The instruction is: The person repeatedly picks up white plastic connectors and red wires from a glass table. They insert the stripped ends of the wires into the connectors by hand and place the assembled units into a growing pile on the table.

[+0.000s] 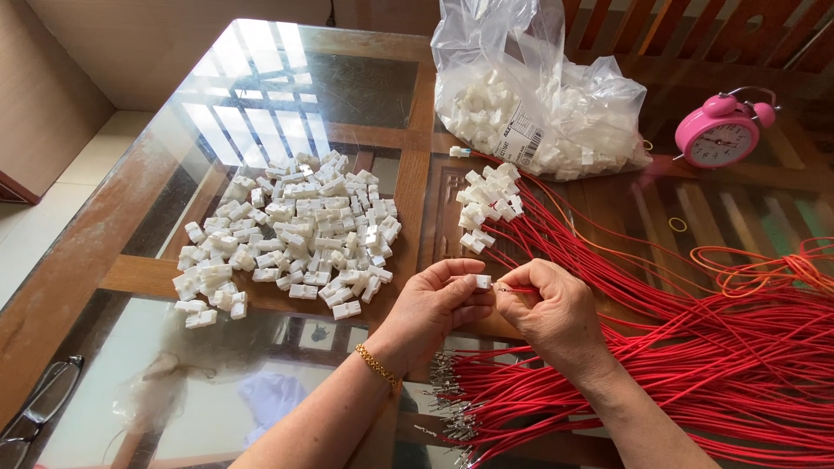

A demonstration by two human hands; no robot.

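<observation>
My left hand pinches a small white plastic connector housing between thumb and fingers. My right hand grips a red wire by its metal terminal end, which points at the housing, almost touching it. A large bundle of red wires with metal terminals lies under and to the right of my right hand. A heap of loose white housings sits left of my hands. A smaller cluster of housings with red wires fitted lies just beyond them.
A clear plastic bag of white housings stands at the back. A pink alarm clock is at the far right, with a coil of orange wire below it. Eyeglasses lie at the glass table's near left corner.
</observation>
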